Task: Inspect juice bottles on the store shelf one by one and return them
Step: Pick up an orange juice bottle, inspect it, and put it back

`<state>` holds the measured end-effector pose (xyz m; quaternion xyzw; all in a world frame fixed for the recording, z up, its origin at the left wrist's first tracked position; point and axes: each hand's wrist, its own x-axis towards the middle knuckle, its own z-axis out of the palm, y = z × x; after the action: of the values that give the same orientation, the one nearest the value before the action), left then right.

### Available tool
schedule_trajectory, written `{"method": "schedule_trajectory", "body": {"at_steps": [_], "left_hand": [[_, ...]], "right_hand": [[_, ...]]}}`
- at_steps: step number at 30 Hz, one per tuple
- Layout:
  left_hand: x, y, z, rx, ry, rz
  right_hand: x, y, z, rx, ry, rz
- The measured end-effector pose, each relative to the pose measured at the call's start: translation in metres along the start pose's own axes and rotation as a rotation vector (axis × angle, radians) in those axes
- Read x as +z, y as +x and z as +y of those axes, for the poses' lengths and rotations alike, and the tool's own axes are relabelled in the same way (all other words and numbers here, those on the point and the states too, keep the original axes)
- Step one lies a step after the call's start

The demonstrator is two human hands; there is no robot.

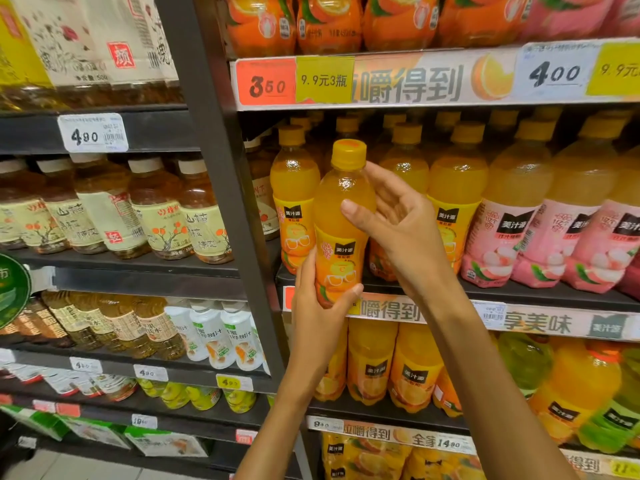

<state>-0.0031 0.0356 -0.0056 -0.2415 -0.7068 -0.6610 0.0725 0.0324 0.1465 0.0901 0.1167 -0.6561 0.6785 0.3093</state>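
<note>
On the far left, tea bottles point(104, 216) stood in rows on dark shelves. Before the middle shelf point(519, 292), the left hand point(320, 306) gripped the bottom of an orange juice bottle point(341, 223), held upright. The right hand point(398, 230) touched its upper part, thumb pressed on the front. Further right stood pink bottles point(540, 237).

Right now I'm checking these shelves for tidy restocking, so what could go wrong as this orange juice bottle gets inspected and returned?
The yellow-capped plastic orange juice bottle is gripped low by the left hand, while the right hand touches its upper part only with thumb and fingers; it might tip or slip. Going back, it could knock the tightly packed orange juice bottles on the middle shelf, or end up among the pink-labelled lychee drink bottles.
</note>
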Motion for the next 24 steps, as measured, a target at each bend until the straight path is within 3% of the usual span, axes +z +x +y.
{"method": "schedule_trajectory", "body": {"at_steps": [7,13,24], "left_hand": [[0.006,0.006,-0.003,0.002,0.102,0.116],[0.015,0.004,0.001,0.043,0.077,0.216],[0.026,0.012,-0.006,0.074,0.33,0.305]], "right_hand": [[0.006,0.007,0.01,-0.07,-0.147,0.111],[0.008,0.011,0.017,-0.364,-0.733,0.241],[-0.002,0.009,0.022,-0.45,-1.148,0.257]]}}
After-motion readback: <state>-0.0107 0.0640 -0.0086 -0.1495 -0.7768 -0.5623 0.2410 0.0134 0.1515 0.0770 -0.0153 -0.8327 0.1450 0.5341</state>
